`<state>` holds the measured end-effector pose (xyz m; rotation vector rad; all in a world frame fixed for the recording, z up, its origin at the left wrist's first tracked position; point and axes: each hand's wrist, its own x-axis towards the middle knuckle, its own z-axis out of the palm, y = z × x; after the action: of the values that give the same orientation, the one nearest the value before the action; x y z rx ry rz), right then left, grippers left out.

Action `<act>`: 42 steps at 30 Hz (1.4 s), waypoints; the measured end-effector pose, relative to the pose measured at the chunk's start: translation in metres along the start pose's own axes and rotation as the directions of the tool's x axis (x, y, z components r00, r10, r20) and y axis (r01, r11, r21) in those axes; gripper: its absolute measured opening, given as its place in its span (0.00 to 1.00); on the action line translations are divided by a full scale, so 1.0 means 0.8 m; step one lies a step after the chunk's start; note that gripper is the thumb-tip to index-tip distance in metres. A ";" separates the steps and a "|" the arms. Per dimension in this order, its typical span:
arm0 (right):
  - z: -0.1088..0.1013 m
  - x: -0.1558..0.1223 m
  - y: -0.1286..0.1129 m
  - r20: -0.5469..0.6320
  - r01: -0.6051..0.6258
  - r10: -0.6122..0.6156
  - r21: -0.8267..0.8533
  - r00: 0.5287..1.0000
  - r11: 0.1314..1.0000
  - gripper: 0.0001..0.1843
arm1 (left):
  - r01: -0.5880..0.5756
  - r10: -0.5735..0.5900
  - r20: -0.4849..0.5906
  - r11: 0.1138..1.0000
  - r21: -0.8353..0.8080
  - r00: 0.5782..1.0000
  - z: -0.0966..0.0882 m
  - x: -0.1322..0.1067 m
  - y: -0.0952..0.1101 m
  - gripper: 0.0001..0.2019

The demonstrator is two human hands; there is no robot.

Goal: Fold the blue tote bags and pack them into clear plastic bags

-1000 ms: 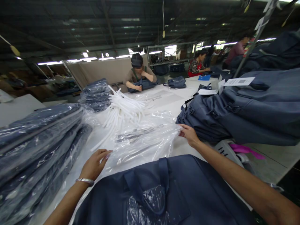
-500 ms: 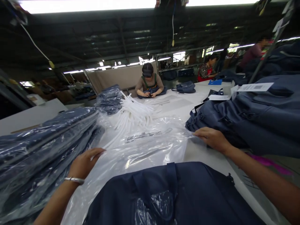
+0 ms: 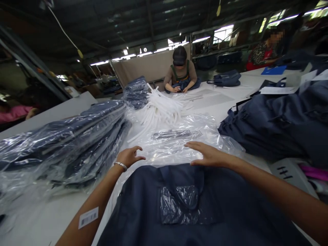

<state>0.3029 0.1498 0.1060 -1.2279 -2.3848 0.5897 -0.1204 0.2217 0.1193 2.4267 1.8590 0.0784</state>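
A dark blue bag (image 3: 200, 212) lies flat in front of me, with a small plastic-wrapped piece on it. Beyond it lies a pile of clear plastic bags (image 3: 179, 136) on the white table (image 3: 43, 218). My left hand (image 3: 130, 156), with a bangle on the wrist, hovers at the near left edge of the plastic, fingers curled apart and holding nothing. My right hand (image 3: 207, 155) lies flat and spread on the near edge of the plastic, just above the blue bag's top.
A stack of bagged blue bags (image 3: 66, 143) fills the left. A heap of unbagged blue bags (image 3: 279, 123) is on the right. White tubes (image 3: 161, 109) lie beyond the plastic. A person (image 3: 180, 73) sits at the far end; another (image 3: 266, 51) at back right.
Both hands have drawn inward toward the blue bag: the right left the far right corner of the plastic for its near edge, the left moved rightward. The view has tilted down.
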 end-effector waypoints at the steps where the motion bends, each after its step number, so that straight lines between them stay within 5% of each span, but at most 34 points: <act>1: 0.015 0.019 -0.007 0.023 0.014 -0.014 0.001 1.000 1.000 0.42 | -0.008 0.008 0.012 1.000 -0.004 1.000 -0.002 0.002 0.001 0.29; 5: 0.068 0.077 0.000 0.144 -0.100 0.100 -0.002 0.984 0.995 0.24 | -0.048 0.048 -0.008 0.998 -0.039 0.999 -0.009 0.006 -0.005 0.27; 8: 0.079 0.095 0.021 0.200 -0.150 0.136 0.054 0.970 0.987 0.09 | -0.095 0.095 -0.009 0.994 -0.047 0.995 -0.011 0.001 -0.015 0.26; 13: 0.073 0.099 0.028 0.104 -0.116 0.106 0.093 0.989 0.989 0.13 | -0.143 0.146 0.047 0.988 -0.051 0.988 -0.002 -0.003 -0.023 0.14; 17: 0.070 0.098 0.023 -0.054 -0.165 0.166 0.009 0.985 0.986 0.15 | -0.062 0.065 0.056 0.997 -0.048 0.996 0.012 0.008 -0.019 0.11; 20: 0.065 0.085 0.034 -0.099 -0.098 0.087 -0.122 0.991 0.988 0.15 | 0.006 -0.005 0.017 0.998 -0.066 1.000 0.019 0.015 -0.016 0.12; 24: 0.051 0.048 0.074 0.082 0.047 -0.028 -0.240 0.996 0.969 0.24 | -0.014 0.008 -0.061 0.995 -0.098 0.998 0.025 0.013 -0.015 0.14; 30: 0.014 -0.017 0.126 0.008 -0.186 0.216 -0.479 0.976 0.858 0.15 | -0.169 0.171 0.051 0.985 -0.033 0.984 0.044 0.000 -0.024 0.21; 34: -0.005 -0.057 0.136 -0.131 -0.270 0.241 -0.607 0.962 0.748 0.15 | -0.088 0.083 0.089 0.995 0.056 0.993 0.059 -0.004 -0.028 0.15; 36: -0.012 -0.075 0.135 -0.313 -0.381 0.231 -0.607 0.921 0.697 0.17 | 0.011 -0.016 0.047 0.995 0.097 0.999 0.061 -0.005 -0.030 0.15; 38: -0.019 -0.091 0.133 -0.517 -0.527 0.237 -0.535 0.822 0.660 0.19 | 0.155 -0.154 -0.016 0.982 0.103 0.988 0.060 -0.005 -0.036 0.21; 42: -0.032 -0.113 0.132 -0.675 -0.660 0.388 -0.197 0.628 0.725 0.17 | 0.399 -0.402 0.068 0.847 -0.350 0.913 0.063 -0.003 -0.055 0.28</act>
<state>0.4349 0.1349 0.0580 -2.0050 -1.6083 -0.2127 -0.1589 0.2290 0.0646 1.7671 2.0965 0.3635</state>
